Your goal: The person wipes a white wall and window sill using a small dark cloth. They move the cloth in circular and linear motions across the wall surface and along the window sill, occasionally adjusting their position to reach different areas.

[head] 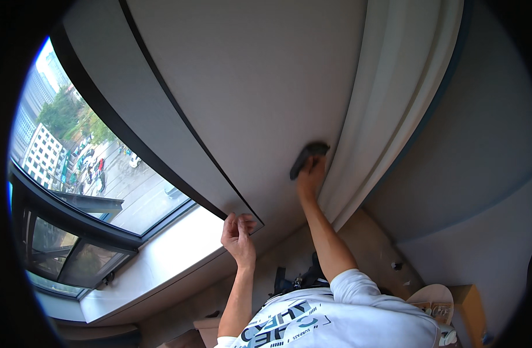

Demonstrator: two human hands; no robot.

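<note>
My right hand (313, 168) is shut on a dark, curved hand-held pad or brush (304, 157), held against the pale wall panel (257, 87). Motion blur hides which of the two it is. Lower and to the left, my left hand (239, 235) is raised beside the panel's bottom corner, its fingers loosely curled and slightly apart. Nothing shows in it. Just behind those fingers runs a thin black trim strip (192, 126), which slants down across the panel to the corner. Whether the fingertips touch the panel cannot be told.
Left of the panel is a dark-framed window (135, 169) with a white sill (170, 252); a street lies far below. A pale curtain (383, 95) hangs close to my right hand. Lower right stand a yellow-brown cabinet (468, 304) and a round-topped tray or stool (438, 298).
</note>
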